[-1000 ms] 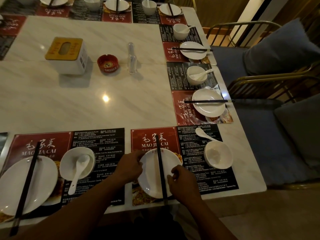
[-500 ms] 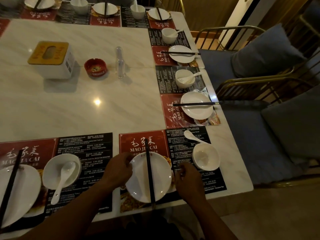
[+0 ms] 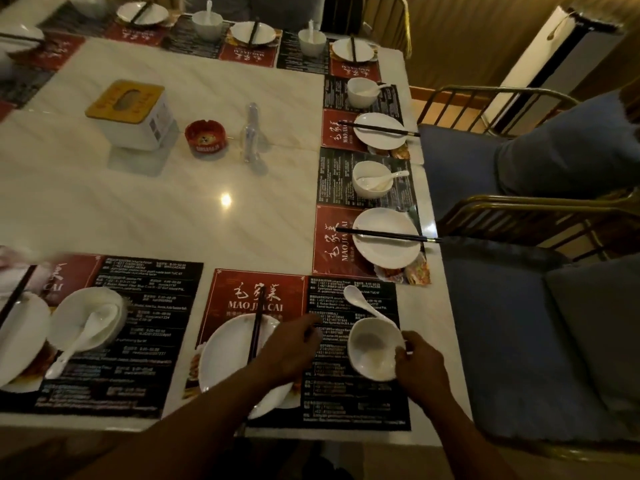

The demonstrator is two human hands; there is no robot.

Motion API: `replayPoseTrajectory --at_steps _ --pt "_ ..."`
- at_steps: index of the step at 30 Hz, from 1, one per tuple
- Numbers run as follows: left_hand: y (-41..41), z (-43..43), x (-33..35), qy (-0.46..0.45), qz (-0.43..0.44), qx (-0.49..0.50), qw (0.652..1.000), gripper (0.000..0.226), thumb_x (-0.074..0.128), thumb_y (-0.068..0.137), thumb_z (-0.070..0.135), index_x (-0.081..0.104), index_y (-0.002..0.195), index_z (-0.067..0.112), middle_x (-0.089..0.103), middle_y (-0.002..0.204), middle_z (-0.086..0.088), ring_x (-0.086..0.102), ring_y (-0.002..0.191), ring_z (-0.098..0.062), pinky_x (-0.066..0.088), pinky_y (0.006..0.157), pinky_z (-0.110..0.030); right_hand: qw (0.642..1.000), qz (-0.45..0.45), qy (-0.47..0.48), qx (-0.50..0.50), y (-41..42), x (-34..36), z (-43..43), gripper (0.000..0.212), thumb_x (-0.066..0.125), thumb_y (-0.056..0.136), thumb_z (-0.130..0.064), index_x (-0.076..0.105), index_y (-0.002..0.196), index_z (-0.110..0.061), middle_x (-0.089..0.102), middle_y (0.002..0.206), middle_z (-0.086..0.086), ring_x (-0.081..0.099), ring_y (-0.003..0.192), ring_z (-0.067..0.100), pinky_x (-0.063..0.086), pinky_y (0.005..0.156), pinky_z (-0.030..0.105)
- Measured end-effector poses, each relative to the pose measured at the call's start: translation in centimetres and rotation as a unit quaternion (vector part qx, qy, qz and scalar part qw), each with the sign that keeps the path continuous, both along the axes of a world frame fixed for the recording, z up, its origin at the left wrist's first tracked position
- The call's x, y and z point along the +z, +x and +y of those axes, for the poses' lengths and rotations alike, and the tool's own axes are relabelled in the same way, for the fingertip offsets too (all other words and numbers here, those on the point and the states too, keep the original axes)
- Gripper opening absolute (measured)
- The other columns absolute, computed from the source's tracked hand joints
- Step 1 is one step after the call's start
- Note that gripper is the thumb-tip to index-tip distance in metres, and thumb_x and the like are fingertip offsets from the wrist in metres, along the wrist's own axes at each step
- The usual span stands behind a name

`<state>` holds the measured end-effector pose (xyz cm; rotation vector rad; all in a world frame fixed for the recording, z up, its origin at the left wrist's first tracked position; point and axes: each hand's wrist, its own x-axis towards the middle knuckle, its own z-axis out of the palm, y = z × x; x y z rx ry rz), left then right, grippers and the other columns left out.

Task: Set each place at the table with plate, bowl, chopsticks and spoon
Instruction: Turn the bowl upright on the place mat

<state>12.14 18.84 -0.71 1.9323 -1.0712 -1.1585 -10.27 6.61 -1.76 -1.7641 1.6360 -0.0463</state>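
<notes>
gripping the bowl's [image 3: 372, 351] right rim are the right hand's [image 3: 420, 370] fingers [image 3: 401, 358].

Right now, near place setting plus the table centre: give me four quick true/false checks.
1. The right hand grips the bowl. True.
2. The spoon sits inside that bowl. False: it lies on the mat just beyond the bowl.
3. The chopsticks lie across the plate. True.
4. The ashtray in the middle of the table is blue. False: it is red.
</notes>
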Motion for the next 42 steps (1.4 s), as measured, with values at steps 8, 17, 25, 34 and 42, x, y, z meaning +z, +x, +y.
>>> replayPoseTrajectory --at_steps 8,17,25,34,42 --pt "-3.2 0.3 -0.1 0.043 0.044 0.163 0.985 0.033 0.043 0.097 0.038 0.066 0.119 0.028 0.069 0.115 0.006 0.063 0.101 -0.006 0.052 0.092 -0.038 0.986 -0.094 -0.005 0.136 3.1 -0.4 -0.2 0.034 0.06 0.093 -0.011 0.065 0.123 -0.026 0.062 0.1 -0.014 0.059 0.088 0.004 0.043 0.075 0.016" --pt "-3.0 2.8 0.3 0.054 0.12 0.233 0.963 0.045 0.049 0.08 0.02 0.067 0.099 0.057 0.074 0.102 0.015 0.07 0.095 -0.012 0.059 0.083 -0.039 0.978 -0.12 0.042 0.168 4.4 -1.3 0.0 0.029 0.059 0.094 -0.013 0.066 0.119 -0.025 0.069 0.106 -0.005 0.063 0.094 0.011 0.049 0.073 0.021" --pt "-3.3 2.7 0.1 0.052 0.103 0.205 0.972 0.049 0.053 0.092 0.004 0.062 0.117 0.044 0.073 0.104 0.013 0.069 0.079 -0.005 0.048 0.063 -0.019 0.975 -0.106 0.038 0.19 4.2 -1.1 -0.3 0.026 0.059 0.094 -0.017 0.064 0.118 -0.027 0.068 0.104 -0.008 0.061 0.092 0.008 0.046 0.076 0.022" --pt "-2.1 3.0 -1.0 0.037 0.115 0.225 0.967 0.048 0.056 0.087 -0.005 0.064 0.113 0.036 0.068 0.111 -0.001 0.071 0.089 -0.028 0.058 0.076 -0.058 0.956 0.043 -0.153 0.246 2.7 -1.5 -4.4 0.021 0.051 0.098 -0.016 0.06 0.118 -0.017 0.057 0.111 0.005 0.051 0.1 0.025 0.045 0.074 0.033" --pt "0.1 3.0 -1.1 0.048 -0.009 0.172 0.984 0.045 0.055 0.092 0.003 0.06 0.123 0.035 0.067 0.107 0.016 0.062 0.104 -0.006 0.052 0.088 -0.027 0.946 0.14 -0.124 0.264 2.5 -3.3 -3.3 0.008 0.054 0.096 -0.021 0.06 0.102 -0.019 0.054 0.105 0.002 0.054 0.096 0.02 0.044 0.069 0.029"
